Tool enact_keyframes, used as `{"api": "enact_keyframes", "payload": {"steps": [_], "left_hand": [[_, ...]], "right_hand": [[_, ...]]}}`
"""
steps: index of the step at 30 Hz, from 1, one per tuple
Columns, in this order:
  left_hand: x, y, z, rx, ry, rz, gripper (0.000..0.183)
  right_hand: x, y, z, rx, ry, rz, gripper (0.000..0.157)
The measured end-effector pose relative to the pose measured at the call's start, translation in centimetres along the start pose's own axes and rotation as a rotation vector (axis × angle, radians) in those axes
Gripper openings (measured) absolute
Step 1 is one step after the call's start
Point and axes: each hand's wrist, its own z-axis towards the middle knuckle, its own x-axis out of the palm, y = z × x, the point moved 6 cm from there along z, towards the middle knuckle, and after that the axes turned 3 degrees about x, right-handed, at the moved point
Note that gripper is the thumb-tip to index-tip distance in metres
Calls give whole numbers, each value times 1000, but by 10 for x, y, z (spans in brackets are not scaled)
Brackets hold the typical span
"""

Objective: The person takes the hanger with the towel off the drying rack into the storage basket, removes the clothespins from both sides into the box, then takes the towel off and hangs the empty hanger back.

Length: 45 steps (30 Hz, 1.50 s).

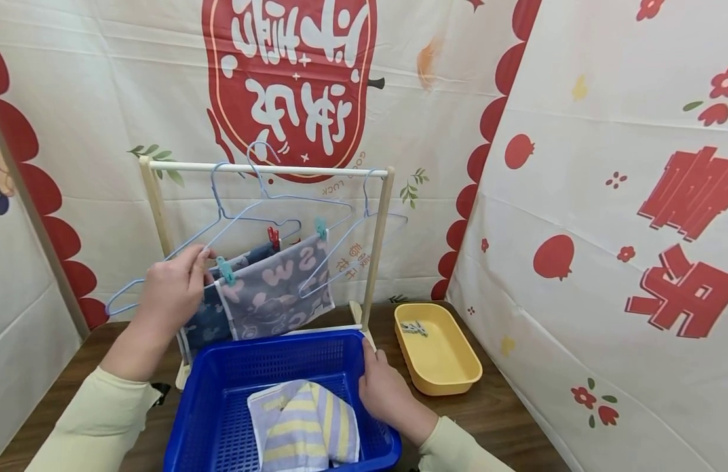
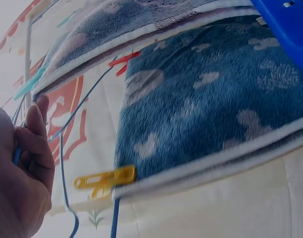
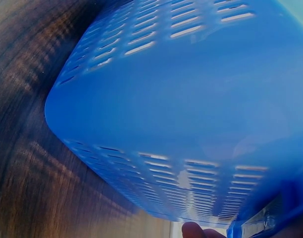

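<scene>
My left hand (image 1: 172, 285) pinches the left end of a blue wire hanger (image 1: 307, 198). From it hangs a grey-purple towel (image 1: 278, 285), held by teal clothespins (image 1: 225, 270). The hanger's hook rises above the white rail (image 1: 204, 168); whether it rests on the rail I cannot tell. Behind hangs a dark blue towel (image 2: 206, 94) with a red clothespin (image 1: 273, 237) and a yellow clothespin (image 2: 107, 181). My right hand (image 1: 390, 390) grips the far right corner of a blue basket (image 1: 192, 400); a striped yellow-and-lilac towel (image 1: 305, 423) lies inside.
Another blue hanger (image 1: 364, 213) hangs at the rack's right end, by its wooden post (image 1: 378, 249). A yellow tray (image 1: 440, 357) with several clothespins (image 1: 413, 329) stands right of the basket on the wooden table (image 1: 499, 419). Printed cloth walls (image 1: 434, 131) enclose the table.
</scene>
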Motion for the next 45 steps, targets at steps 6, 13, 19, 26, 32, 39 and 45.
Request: {"api": "enact_keyframes", "payload": {"steps": [6,13,19,26,32,39,45], "left_hand": [[-26,5,-3,-21,4,-22,20],[-52,13,-11,-76,63,-59,22],[-69,15,-12,-6,45,-107,19],[-85,17,-13,31,-6,-201,19],[-89,16,-14,76,-17,-232,19],[-88,17,-19,79,10,-296,21],[-77,15,-27,76,50,-362,25]], "right_hand": [[-1,2,0,1,-2,-1,71],[-1,1,1,-1,-5,-7,72],[0,0,1,3,-2,2,72],[-3,3,-2,-7,-8,1,71],[-6,6,-2,-7,-7,21,71],[-3,4,0,-2,-7,21,71],[-3,4,0,-5,-11,25,71]]}}
